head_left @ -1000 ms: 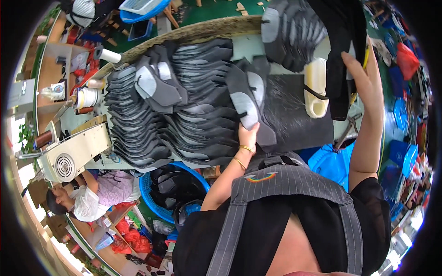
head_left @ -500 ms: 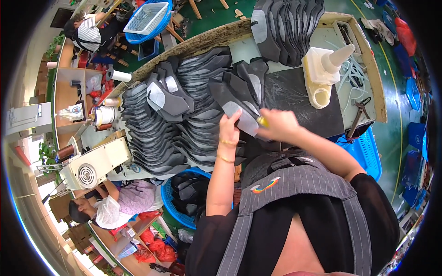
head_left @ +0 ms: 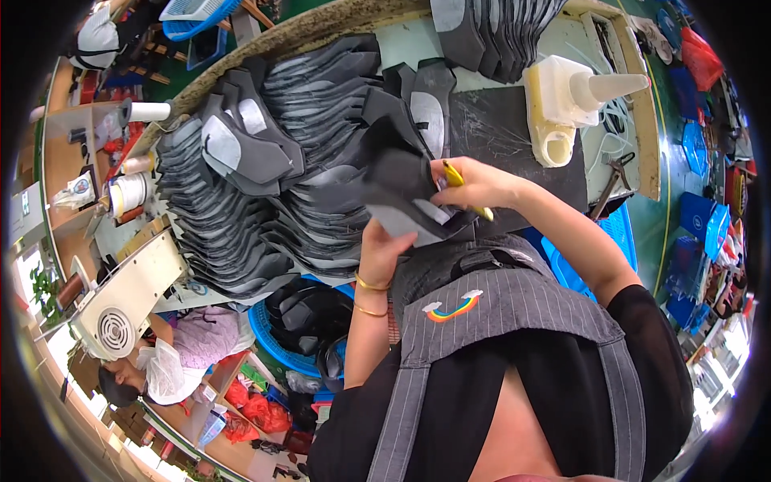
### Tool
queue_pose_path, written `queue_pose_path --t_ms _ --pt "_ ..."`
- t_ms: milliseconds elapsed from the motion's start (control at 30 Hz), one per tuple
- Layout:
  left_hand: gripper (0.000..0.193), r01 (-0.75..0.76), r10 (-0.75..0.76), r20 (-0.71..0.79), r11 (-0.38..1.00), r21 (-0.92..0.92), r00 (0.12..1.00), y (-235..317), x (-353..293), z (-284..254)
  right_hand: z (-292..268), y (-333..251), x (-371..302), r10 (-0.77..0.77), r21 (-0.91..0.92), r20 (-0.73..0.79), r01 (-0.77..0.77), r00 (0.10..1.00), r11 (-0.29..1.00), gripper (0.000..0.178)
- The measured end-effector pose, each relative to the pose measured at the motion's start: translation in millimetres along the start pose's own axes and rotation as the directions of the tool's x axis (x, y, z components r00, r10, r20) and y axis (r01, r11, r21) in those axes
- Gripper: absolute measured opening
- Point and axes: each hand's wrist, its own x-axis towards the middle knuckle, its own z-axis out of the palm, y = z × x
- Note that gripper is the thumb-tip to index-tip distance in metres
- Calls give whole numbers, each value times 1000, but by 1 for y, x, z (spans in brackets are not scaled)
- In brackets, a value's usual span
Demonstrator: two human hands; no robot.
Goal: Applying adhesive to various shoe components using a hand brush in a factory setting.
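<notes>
Worktable (head_left: 401, 44) spreads before you, much of it under overlapping rows of dark cut pieces (head_left: 313, 84) with pale grey patches. Black mat (head_left: 498, 120) to the right of the rows; squarish translucent bottle (head_left: 554, 92) with long cone spout along its far right side. The held piece (head_left: 401, 222) is over the near edge of the table, between your hands, close to your apron. Step in hand, as I judge it: handling this one piece. Next move probably calls for a steady left hold, with the right kept controlled. Piece looks dark, thin and bent, pale patch toward you, upper part blurred; one layer or two, can't tell. Your left hand (head_left: 381, 253) pinches its lower edge, thumb on top, fingers hidden. Your right hand (head_left: 482, 185) is curled around a slim yellow tool (head_left: 454, 175); whether its fingertips touch the piece, can't tell.
</notes>
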Motion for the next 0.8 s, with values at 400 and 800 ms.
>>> queue_pose_path --t_ms 400,800 --pt "48 234 -257 -121 956 -175 959 -5 57 6 -20 40 62 -68 -207 -265 12 962 978 34" --pt "41 213 -131 -286 937 276 949 5 192 9 -50 73 53 396 128 -329 -374 858 918 38"
